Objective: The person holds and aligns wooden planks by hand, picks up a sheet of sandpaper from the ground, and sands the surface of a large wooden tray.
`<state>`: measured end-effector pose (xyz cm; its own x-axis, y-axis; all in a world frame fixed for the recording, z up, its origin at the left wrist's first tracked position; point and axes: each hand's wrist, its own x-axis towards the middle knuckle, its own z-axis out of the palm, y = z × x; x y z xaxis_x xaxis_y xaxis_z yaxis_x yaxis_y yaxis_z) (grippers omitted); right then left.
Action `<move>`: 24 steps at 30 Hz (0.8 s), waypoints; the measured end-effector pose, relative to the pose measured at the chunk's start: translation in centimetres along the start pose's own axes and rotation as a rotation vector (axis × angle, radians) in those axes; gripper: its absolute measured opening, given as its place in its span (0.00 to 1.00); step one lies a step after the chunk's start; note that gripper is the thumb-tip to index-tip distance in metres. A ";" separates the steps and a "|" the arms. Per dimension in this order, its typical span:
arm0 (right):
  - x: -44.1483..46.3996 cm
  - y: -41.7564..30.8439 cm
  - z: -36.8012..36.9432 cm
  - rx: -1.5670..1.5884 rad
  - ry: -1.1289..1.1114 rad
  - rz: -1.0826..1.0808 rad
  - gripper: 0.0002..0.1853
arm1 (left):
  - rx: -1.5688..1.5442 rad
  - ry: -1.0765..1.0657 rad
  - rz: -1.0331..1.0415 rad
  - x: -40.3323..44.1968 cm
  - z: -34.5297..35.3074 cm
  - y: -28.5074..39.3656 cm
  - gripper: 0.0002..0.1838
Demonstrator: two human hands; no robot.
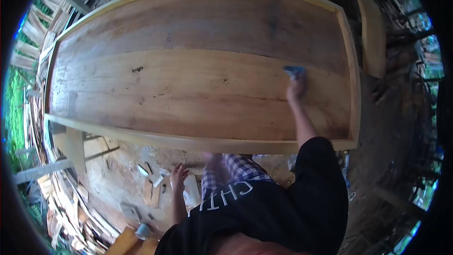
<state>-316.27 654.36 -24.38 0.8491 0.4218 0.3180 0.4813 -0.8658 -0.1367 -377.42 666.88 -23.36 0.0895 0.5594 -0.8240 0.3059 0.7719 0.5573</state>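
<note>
The right hand (296, 88) grips a blue item (295, 70) (too blurred to name) over the tabletop (188, 75); the left hand (179, 176) hangs loosely open.

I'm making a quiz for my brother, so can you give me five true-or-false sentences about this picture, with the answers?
1. The right hand holds a blue thing over the wooden panel. True.
2. The left hand is resting on the wooden panel. False: the left hand is off it, on the side near the person.
3. A raised border runs around the wooden panel. True.
4. The black shirt has no writing. False: it shows white letters.
5. The wood is spotless. False: it has dark marks.
</note>
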 end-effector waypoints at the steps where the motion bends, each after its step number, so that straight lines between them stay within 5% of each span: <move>1: -2.4 -5.6 -1.1 0.057 0.053 -0.010 0.18 | 0.002 -0.021 -0.001 1.0 -1.2 0.0 0.22; 5: -13.7 -22.5 2.0 0.277 0.054 -0.415 0.17 | 0.054 -0.097 0.140 2.9 -3.9 4.1 0.21; 8: -15.3 -31.7 -3.4 0.510 -0.189 -0.491 0.12 | -0.008 -0.100 0.171 2.2 -5.3 8.3 0.20; 10: -15.5 -35.3 -1.3 1.523 -0.930 0.275 0.11 | 0.048 -0.052 0.337 2.2 -5.3 10.8 0.20; 12: -13.8 -35.2 -3.2 1.526 -0.920 0.306 0.13 | 0.120 -0.003 0.459 1.6 -4.6 14.1 0.18; 14: -12.1 -32.6 -2.8 1.064 -0.659 0.051 0.14 | 0.098 -0.057 0.490 2.0 -3.7 16.4 0.17; 16: -10.3 -28.8 -2.8 0.790 -0.459 0.137 0.16 | 0.101 -0.089 0.484 2.5 -2.1 18.3 0.17; 18: -10.1 -25.0 -1.0 0.518 0.147 0.089 0.27 | 0.151 -0.105 0.467 1.8 -0.6 19.6 0.16; 19: -9.7 -24.8 -1.8 0.513 0.146 0.095 0.27 | 0.156 -0.110 0.464 2.0 0.1 19.9 0.16; 21: -11.0 -24.4 -5.7 0.456 -0.192 -0.329 0.38 | 0.179 -0.146 0.515 1.9 0.8 20.0 0.16; 24: -12.9 -25.3 -5.1 0.433 -0.420 -0.497 0.43 | 0.261 -0.206 0.477 2.3 2.5 20.2 0.16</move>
<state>-340.49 669.44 -20.26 0.4812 0.8740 0.0679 0.7957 -0.4030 -0.4522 -368.71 682.99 -14.25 0.4495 0.7366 -0.5054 0.4076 0.3344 0.8498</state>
